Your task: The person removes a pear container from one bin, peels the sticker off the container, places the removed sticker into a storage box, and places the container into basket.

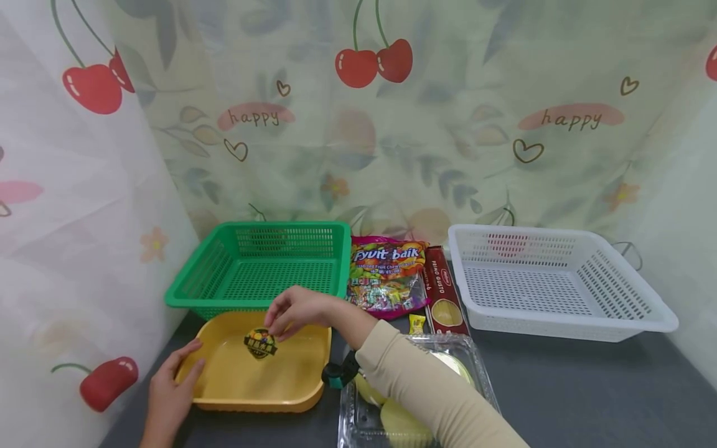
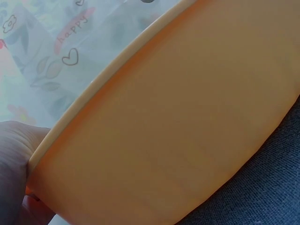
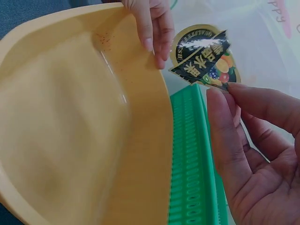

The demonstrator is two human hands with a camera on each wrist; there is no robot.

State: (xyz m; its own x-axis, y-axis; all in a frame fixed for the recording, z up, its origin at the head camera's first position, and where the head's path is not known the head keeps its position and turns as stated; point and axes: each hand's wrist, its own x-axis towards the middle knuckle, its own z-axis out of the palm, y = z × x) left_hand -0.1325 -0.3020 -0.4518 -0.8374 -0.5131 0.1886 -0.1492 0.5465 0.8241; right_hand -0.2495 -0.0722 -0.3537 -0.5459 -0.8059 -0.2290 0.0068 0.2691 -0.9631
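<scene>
A yellow plastic basin [image 1: 252,386] sits on the dark table at the left. My left hand [image 1: 170,381] grips its left rim, with the thumb on the inner side; the left wrist view shows the basin's outer wall [image 2: 164,117] close up and part of the hand [image 2: 16,164] at the rim. Over the basin, my right hand [image 1: 301,312] pinches a sticker label [image 1: 259,343] between thumb and index finger. In the right wrist view the label [image 3: 206,56] is black and gold with printed fruit, held by one edge. Small reddish specks mark the basin's inner wall.
Behind the basin stands a green basket [image 1: 254,303]. A candy bag [image 1: 386,274], a red pasta box [image 1: 442,292] and a small yellow wrapped candy [image 1: 416,323] lie mid-table. Below my right forearm is a clear plastic tray [image 1: 486,381] with pale yellow-green rounds. A white basket [image 1: 560,328] stands right.
</scene>
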